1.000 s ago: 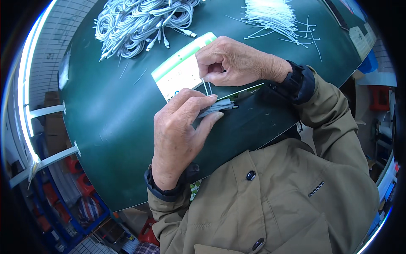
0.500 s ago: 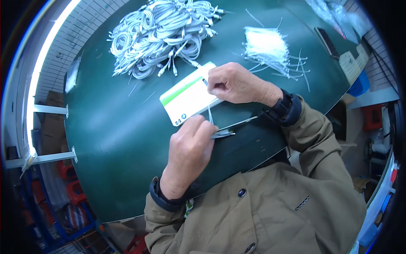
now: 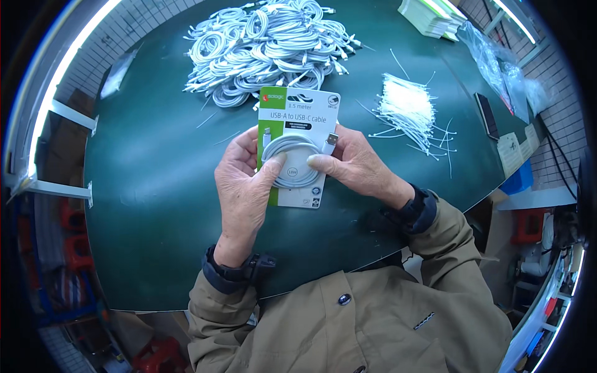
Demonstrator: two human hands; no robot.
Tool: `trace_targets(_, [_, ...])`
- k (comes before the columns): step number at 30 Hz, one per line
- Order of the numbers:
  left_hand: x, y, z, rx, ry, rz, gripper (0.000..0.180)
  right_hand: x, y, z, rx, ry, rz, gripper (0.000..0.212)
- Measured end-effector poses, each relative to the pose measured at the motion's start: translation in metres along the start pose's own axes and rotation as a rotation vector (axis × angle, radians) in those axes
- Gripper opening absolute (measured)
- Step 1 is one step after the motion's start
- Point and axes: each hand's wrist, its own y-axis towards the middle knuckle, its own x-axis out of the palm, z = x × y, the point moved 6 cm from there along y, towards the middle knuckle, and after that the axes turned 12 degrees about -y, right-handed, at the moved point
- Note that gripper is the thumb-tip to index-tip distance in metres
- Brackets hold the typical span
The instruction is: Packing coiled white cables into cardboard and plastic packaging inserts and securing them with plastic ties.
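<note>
Both hands grip one white-and-green backing card [image 3: 298, 124] just above the dark green surface [image 3: 155, 174]: the left hand [image 3: 242, 180] clasps its green edge and the right hand [image 3: 354, 165] its white edge, thumbs pinning a coiled white cable [image 3: 292, 163] flat against the card, probably to keep the coil seated. A heap of coiled white cables [image 3: 267, 43] lies at twelve o'clock, white ties [image 3: 407, 105] at two, a dark phone [image 3: 486, 115] and clear bags [image 3: 497, 62] beyond, with grey brick-pattern flooring around.

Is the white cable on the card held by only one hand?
No, both the left hand and the right hand hold the packaging card, with a thumb of each pressing the coiled white cable.
</note>
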Motion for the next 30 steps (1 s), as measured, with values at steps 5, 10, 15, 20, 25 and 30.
trace_targets(5, [-0.015,-0.002,-0.014,-0.14,-0.006,-0.016,0.042,-0.008,0.002,0.013,0.145,0.072,-0.127,0.047])
trace_targets(10, [-0.013,-0.002,-0.029,-0.166,-0.177,0.007,0.043,-0.009,0.004,0.022,0.134,0.144,-0.18,0.043])
trace_targets(15, [0.0,-0.005,-0.015,0.06,0.09,0.014,0.041,-0.004,0.002,0.025,0.168,0.04,-0.105,0.042])
trace_targets(20, [0.014,-0.006,-0.007,0.437,0.609,-0.144,0.037,-0.011,0.0,0.021,0.042,-0.06,0.003,0.047])
trace_targets(25, [0.015,-0.006,-0.015,0.392,0.641,-0.136,0.032,-0.003,0.0,0.016,-0.08,-0.093,-0.027,0.052])
trace_targets(30, [0.02,-0.005,-0.019,0.396,0.612,-0.157,0.026,-0.003,0.001,0.016,-0.068,-0.173,-0.044,0.051])
